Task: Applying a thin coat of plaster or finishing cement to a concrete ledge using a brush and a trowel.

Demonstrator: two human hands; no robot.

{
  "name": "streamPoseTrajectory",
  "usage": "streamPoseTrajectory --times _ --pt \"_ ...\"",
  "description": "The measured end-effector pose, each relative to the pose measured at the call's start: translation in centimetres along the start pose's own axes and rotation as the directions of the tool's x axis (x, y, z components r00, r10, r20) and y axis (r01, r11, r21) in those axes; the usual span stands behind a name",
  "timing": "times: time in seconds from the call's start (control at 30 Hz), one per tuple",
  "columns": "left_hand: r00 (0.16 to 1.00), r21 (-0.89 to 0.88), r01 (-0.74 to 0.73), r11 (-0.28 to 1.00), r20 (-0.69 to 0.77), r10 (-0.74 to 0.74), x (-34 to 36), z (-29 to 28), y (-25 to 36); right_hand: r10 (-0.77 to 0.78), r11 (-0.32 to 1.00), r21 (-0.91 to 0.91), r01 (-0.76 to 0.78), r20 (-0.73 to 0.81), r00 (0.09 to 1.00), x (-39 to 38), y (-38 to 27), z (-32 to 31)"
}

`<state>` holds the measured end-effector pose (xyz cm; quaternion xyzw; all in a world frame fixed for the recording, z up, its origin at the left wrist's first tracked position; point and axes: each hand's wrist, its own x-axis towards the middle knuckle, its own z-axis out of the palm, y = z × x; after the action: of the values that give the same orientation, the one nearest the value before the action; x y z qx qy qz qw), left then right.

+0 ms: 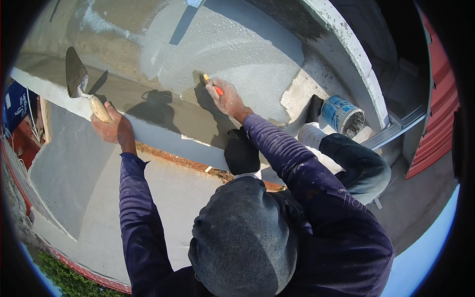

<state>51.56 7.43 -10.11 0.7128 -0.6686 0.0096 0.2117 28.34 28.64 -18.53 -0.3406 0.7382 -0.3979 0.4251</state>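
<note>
My left hand (115, 127) is closed around the wooden handle of a pointed trowel (76, 74), resting by the pale edge of a concrete ledge (193, 148). The trowel's blade points away from me, over the ledge. Farther right, my right hand (228, 99) grips a small paintbrush (204, 78) with an orange handle. Its dark bristles are at the lower border of a wet, shiny grey cement patch (222, 54); whether they press on it is hard to tell.
A blue bucket (341, 115), crusted with cement, lies tilted beside my right foot. A curved concrete wall (354, 44) rises at the right, near red corrugated sheeting (438, 109). My left foot (242, 152) rests at the ledge. A dark blue container (19, 106) stands at the far left.
</note>
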Motion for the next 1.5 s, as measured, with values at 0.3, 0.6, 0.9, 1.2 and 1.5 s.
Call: streamPoseTrajectory --times 0.3,0.6,0.9,1.2,1.5 --pt "0.999 -0.002 0.001 1.000 -0.036 -0.001 0.4 -0.5 0.2 0.172 0.849 -0.312 -0.427 -0.601 0.781 -3.4 4.9 -11.7" --pt "0.999 -0.017 -0.041 0.999 -0.018 0.041 0.0 0.5 0.4 -0.010 0.998 0.058 0.008 0.039 0.999 2.1 -2.0 1.2" --pt "0.998 0.052 -0.051 0.997 -0.019 0.052 0.5 -0.3 -0.2 0.147 0.870 -0.282 -0.405 -0.636 0.758 -4.2 6.0 -14.2" --pt "0.998 0.031 -0.061 0.998 -0.018 0.062 0.1 0.2 0.1 0.084 0.996 -0.015 -0.083 0.200 0.976 -0.5 -2.2 -0.8" --pt "0.997 0.054 -0.075 0.996 -0.019 0.076 0.7 0.0 -0.7 0.305 0.834 -0.283 -0.474 -0.479 0.823 -10.4 5.8 -14.7"
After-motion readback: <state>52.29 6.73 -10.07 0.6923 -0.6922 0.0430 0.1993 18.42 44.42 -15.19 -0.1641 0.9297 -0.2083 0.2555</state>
